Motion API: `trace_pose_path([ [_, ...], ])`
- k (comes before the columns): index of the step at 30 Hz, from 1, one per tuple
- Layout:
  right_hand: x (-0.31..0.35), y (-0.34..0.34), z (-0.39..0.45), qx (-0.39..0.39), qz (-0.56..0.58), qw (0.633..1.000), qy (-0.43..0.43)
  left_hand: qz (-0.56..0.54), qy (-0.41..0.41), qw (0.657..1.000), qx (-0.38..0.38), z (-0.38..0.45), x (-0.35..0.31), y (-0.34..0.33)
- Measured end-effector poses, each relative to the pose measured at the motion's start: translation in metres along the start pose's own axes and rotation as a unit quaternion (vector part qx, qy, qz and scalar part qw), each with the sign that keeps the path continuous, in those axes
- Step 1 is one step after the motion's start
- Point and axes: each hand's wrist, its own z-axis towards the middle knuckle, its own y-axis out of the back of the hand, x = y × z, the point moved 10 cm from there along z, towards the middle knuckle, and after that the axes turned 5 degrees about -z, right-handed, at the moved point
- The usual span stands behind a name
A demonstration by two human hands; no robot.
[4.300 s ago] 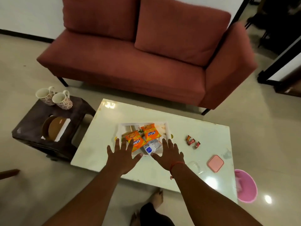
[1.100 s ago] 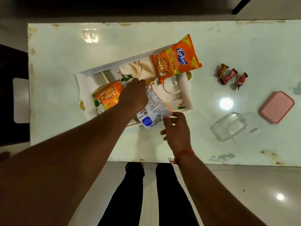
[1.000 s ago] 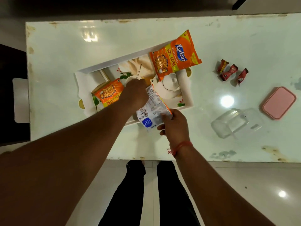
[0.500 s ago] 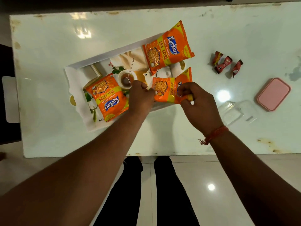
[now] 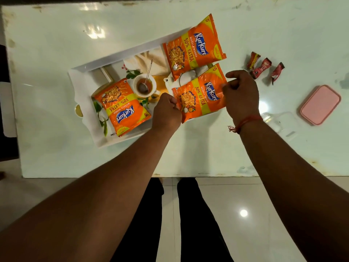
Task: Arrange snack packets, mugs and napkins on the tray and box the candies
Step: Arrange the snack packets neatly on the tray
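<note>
A white printed tray [image 5: 83,87] lies tilted on the pale table [image 5: 47,152]. Three orange snack packets are on it: one at the left [image 5: 122,106], one at the far right corner [image 5: 192,48], and a near-right one [image 5: 202,93] face up over the tray's right edge. My left hand [image 5: 166,112] pinches that packet's left end. My right hand [image 5: 241,91] grips its right end. Three red wrapped candies [image 5: 264,68] lie to the right. A clear box [image 5: 281,121] and its pink lid [image 5: 320,104] sit further right.
My legs [image 5: 181,220] stand at the table's near edge on a glossy tiled floor. A dark side table [image 5: 5,103] shows at the left edge of the view. Bare tabletop lies left of and behind the tray.
The near-right packet has been turned from its silver back to its orange front and laid flatter over the tray's right side. Both hands stayed on its ends.
</note>
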Motion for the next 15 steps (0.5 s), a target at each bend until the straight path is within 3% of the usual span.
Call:
trace_pose_path([
  [5,-0.007,0.006,-0.008,-0.038,0.127,0.991,-0.025,0.015,-0.02,0.998,-0.061,-0.002,-0.009,0.008],
  [8,-0.013,0.005,-0.014,-0.042,0.139,0.989,-0.021,0.023,-0.029,0.997,-0.075,-0.005,-0.015,0.012],
  [15,-0.021,0.01,0.002,-0.042,0.123,0.991,-0.027,0.117,-0.089,0.989,-0.02,-0.006,-0.03,0.0],
])
